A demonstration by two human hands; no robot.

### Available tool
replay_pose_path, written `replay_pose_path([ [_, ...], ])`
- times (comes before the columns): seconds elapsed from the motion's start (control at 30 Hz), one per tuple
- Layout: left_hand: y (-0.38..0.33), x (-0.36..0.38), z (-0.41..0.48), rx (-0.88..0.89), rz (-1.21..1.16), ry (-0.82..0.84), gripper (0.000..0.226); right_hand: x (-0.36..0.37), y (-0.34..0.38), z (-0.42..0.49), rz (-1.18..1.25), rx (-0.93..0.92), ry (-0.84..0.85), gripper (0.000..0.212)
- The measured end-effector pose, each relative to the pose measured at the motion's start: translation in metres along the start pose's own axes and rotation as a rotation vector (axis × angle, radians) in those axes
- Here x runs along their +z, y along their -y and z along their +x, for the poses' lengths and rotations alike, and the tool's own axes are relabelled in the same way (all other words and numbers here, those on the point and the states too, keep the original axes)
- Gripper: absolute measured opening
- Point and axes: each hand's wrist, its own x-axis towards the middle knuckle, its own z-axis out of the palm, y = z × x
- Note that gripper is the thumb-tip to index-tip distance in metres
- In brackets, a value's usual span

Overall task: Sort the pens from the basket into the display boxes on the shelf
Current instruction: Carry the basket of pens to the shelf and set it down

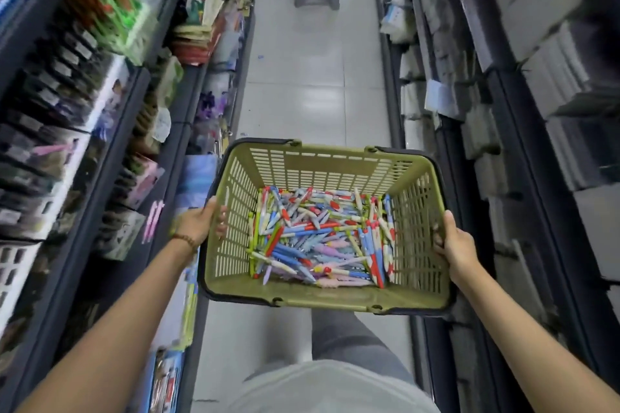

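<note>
Between the shelves (100, 131) of a shop aisle, an olive-green slotted plastic basket (322, 167), its dark handles folded down along the rim, is held above the tiled floor (312, 77). Its left rim is gripped by the left hand (198, 222) and its right rim by the right hand (457, 245), with fingers curled over the edge. Loose pens (318, 238) in red, blue, white, green and pink are heaped crosswise over its bottom.
</note>
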Motion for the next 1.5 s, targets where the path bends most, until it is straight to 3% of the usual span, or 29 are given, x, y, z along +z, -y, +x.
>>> replay_pose_path([
  [0.37, -0.212, 0.051, 0.208, 0.008, -0.077, -0.050, 0.050, 0.113, 0.251, 0.209, -0.009, -0.093, 0.088, 0.044],
  [0.9, -0.542, 0.154, 0.549, 0.054, 0.053, 0.019, 0.049, 0.264, 0.533, 0.508, -0.011, -0.027, -0.047, 0.045],
  [1.5, -0.825, 0.238, 0.901, -0.022, -0.027, -0.229, 0.051, 0.483, 0.902, 0.887, -0.160, -0.122, 0.129, 0.043],
])
